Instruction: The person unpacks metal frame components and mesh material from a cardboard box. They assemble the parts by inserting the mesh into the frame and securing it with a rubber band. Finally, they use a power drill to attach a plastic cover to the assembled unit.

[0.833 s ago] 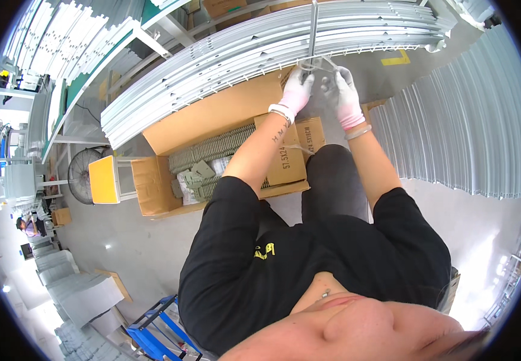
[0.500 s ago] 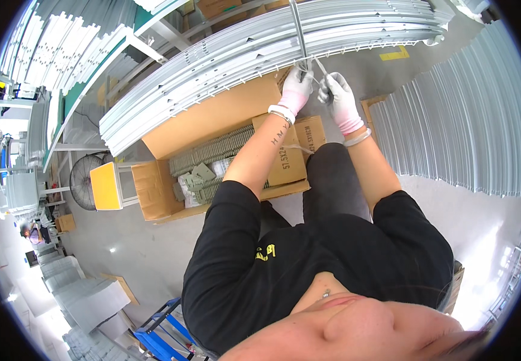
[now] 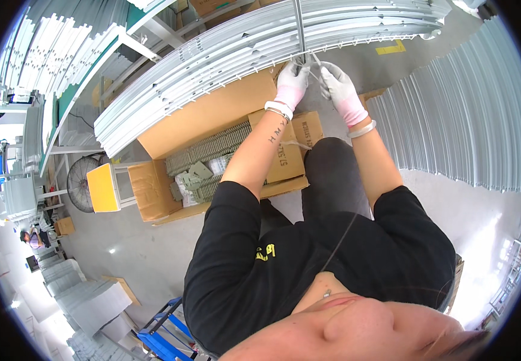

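Observation:
In white gloves with pink cuffs, both my hands work at the near edge of a long bundle of silvery slats point(image 3: 212, 69). My left hand point(image 3: 293, 83) is closed on a thin pale cord point(image 3: 315, 64), close to the foot of an upright metal bar point(image 3: 299, 27). To its right, my right hand point(image 3: 339, 89) has its fingers bent together near the same cord. What sits between those fingertips is too small to make out. The cord passes upward between the two hands toward the slats' edge.
Below the slats stands an open cardboard box point(image 3: 152, 198) of grey-green flat parts point(image 3: 206, 153). A yellow-topped stool point(image 3: 103, 188) and a black fan point(image 3: 81, 183) are to its left. Long grey slats point(image 3: 453, 114) lie stacked at the right. A person point(image 3: 32, 239) is far left.
The view has shifted slightly. Both hands remain at the cord by the bar; the right hand's fingers have moved a little, and the cord's loose loop looks narrower.

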`<state>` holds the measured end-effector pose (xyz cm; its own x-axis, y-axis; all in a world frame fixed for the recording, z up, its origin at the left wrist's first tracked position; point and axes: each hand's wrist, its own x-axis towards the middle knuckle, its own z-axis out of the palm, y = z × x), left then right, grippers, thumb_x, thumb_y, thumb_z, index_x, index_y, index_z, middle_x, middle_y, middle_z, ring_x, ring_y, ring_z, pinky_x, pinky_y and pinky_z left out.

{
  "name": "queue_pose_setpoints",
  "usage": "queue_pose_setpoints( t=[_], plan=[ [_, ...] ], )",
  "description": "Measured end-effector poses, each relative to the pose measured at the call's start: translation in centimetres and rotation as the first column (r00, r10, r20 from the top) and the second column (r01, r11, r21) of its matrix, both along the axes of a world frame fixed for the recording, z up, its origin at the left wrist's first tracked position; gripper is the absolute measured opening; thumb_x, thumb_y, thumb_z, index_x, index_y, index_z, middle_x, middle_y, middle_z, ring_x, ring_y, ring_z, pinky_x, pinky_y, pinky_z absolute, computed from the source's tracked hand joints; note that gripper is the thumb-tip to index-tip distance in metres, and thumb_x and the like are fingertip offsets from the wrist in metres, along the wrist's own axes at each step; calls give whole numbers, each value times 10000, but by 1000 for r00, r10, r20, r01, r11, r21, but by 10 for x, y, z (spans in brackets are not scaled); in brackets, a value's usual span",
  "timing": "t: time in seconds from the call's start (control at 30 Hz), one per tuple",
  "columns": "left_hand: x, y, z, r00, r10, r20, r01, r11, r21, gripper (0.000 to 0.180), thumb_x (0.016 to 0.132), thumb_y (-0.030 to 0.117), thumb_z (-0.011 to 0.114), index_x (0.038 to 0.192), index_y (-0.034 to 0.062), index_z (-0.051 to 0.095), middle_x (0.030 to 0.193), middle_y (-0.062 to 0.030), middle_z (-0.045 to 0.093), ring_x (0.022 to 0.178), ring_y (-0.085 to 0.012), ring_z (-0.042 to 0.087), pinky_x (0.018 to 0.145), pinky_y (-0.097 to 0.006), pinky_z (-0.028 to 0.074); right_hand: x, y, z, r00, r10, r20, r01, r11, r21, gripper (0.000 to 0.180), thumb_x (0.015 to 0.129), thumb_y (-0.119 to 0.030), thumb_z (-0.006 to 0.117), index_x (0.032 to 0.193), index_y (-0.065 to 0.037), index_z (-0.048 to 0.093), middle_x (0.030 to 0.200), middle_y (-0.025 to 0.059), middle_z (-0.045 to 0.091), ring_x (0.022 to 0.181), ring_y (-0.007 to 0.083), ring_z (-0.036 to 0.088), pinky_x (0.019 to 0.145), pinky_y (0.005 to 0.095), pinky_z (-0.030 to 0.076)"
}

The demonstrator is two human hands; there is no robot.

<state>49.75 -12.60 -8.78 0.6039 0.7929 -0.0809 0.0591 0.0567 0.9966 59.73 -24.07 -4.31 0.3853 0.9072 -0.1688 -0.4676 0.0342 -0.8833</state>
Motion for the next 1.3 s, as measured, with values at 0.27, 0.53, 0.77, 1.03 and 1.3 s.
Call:
queue_pose_setpoints(
  t=[0.27,0.53,0.77,1.03,1.3],
  plan=[
    [1,-13,17,990,66,126,-68,998,10,227,966,254,609,1113,86,651,663,43,525,503,-44,449,471,-226,386,-4,-49,-28,867,203,-455,12,904,427,124,993,-204,524,1004,-100,589,1037,49,578,837,141,533,744,321,456],
    [-4,-8,9,989,26,145,-36,997,70,224,951,119,566,1156,55,631,935,-16,654,808,-74,580,743,-248,484,3,-44,-19,953,-66,-295,111,985,136,150,993,-204,524,1082,-93,573,910,15,548,783,122,507,721,297,443],
    [-9,3,-5,995,-5,101,-2,997,74,268,910,56,574,1175,35,614,1028,-23,675,895,-91,595,800,-256,486,24,-5,-5,493,7,870,37,999,-29,361,934,-242,589,1174,27,608,1070,134,685,900,242,664,788,361,509],
    [-7,-1,-1,962,-51,267,90,987,-134,354,923,-3,523,1277,-1,517,1104,-50,646,951,-129,599,820,-281,495,60,8,38,-36,313,949,94,946,-309,268,928,-280,535,1063,-85,661,958,174,686,926,364,646,814,442,507],
    [0,13,-15,976,-82,200,114,982,-152,398,935,-22,494,1333,6,496,1163,-65,621,1020,-157,582,913,-289,459,66,36,7,-266,136,954,142,985,-101,164,909,-235,556,914,-85,622,856,141,680,808,350,660,687,455,525]
  ],
)
